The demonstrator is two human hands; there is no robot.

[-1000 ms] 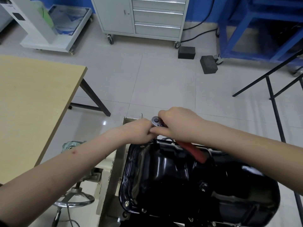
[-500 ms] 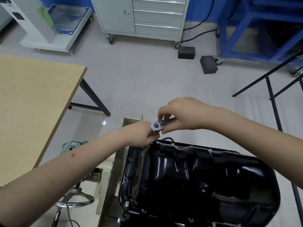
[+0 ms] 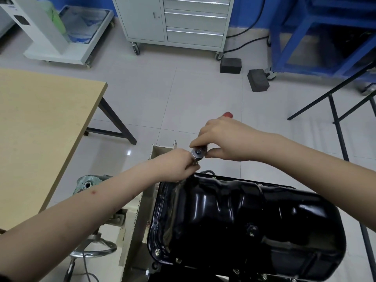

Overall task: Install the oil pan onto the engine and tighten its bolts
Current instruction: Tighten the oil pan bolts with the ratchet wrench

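Observation:
A glossy black oil pan (image 3: pixel 244 220) sits on the engine, with several bolts along its flange (image 3: pixel 157 251). A ratchet wrench (image 3: pixel 197 153) stands over the pan's far left corner. Its red handle end (image 3: pixel 227 114) pokes out beyond my right hand. My right hand (image 3: pixel 221 139) grips the ratchet handle close to the head. My left hand (image 3: pixel 177 165) pinches the socket shaft just below the ratchet head. The bolt under the socket is hidden.
A wooden table (image 3: pixel 40 129) stands to the left. The cream engine stand (image 3: pixel 140 210) and a metal handwheel (image 3: pixel 93 247) lie under my left arm. A grey drawer cabinet (image 3: pixel 183 21), two black blocks (image 3: pixel 231 65) and a blue frame (image 3: pixel 317 37) stand beyond. Black rails (image 3: pixel 335 119) run at right.
My right hand has swung the ratchet handle from over the pan, counter-clockwise, out to the far side. My left hand has stayed on the socket.

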